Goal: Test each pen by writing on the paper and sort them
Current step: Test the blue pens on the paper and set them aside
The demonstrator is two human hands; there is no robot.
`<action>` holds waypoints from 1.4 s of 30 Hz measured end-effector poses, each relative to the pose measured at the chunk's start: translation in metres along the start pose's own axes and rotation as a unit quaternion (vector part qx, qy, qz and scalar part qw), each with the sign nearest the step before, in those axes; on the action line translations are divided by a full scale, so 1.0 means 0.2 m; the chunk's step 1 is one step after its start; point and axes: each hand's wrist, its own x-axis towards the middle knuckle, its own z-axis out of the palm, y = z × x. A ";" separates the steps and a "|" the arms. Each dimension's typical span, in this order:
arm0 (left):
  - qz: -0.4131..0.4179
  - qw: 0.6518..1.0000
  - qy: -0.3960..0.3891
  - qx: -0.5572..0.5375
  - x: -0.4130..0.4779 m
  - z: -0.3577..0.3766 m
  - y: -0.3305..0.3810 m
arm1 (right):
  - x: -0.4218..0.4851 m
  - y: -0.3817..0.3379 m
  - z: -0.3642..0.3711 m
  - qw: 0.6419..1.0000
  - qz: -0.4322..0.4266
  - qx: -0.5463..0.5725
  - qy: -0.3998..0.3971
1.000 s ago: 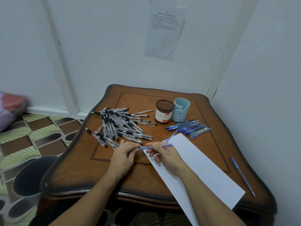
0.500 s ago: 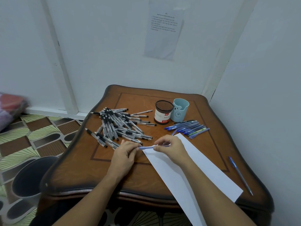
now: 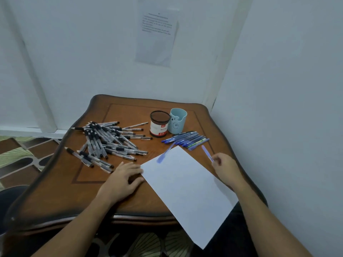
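Note:
A white sheet of paper (image 3: 185, 190) lies slanted on the wooden table (image 3: 61, 191). My right hand (image 3: 227, 168) hovers past the sheet's right edge and pinches a blue pen (image 3: 207, 153) that points up towards the far left. My left hand (image 3: 124, 180) rests flat on the table and touches the paper's left corner, with nothing seen in it. A pile of black-grip clear pens (image 3: 107, 141) lies at the left. A row of blue pens (image 3: 187, 140) lies behind the paper. One more blue pen (image 3: 165, 154) lies across the sheet's far corner.
A dark mesh cup with a red and white label (image 3: 159, 125) and a light blue cup (image 3: 177, 120) stand side by side at the back. White walls close in behind and to the right. A patterned floor (image 3: 20, 154) lies to the left.
Both hands held the blue pen over the paper's left corner. My right hand has since carried it off to the right, and my left hand has let go and settled flat on the table.

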 end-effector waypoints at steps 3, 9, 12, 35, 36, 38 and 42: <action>0.002 1.000 0.018 -0.003 0.00 0.01 -0.01 | -0.06 0.20 -0.13 0.994 0.099 0.000 0.038; -0.026 0.999 0.016 -0.012 0.00 0.00 0.01 | -0.13 0.38 -0.16 0.981 0.190 -0.012 0.038; -0.043 0.999 0.019 -0.016 -0.01 -0.01 0.01 | -0.13 0.37 -0.15 0.983 0.180 -0.023 0.032; -0.056 0.998 0.018 -0.024 0.00 -0.02 0.01 | 0.26 -0.50 0.51 0.965 -0.220 -0.091 -0.108; -0.056 0.998 0.021 -0.026 0.00 -0.02 0.01 | 0.26 -0.51 0.51 0.959 -0.249 -0.098 -0.092; -0.056 0.998 0.023 -0.028 0.00 -0.02 0.00 | 0.24 -0.54 0.48 0.946 -0.283 -0.128 -0.088; -0.056 0.998 0.020 -0.024 0.01 -0.02 0.00 | 0.21 -0.51 0.41 0.958 -0.226 -0.127 -0.125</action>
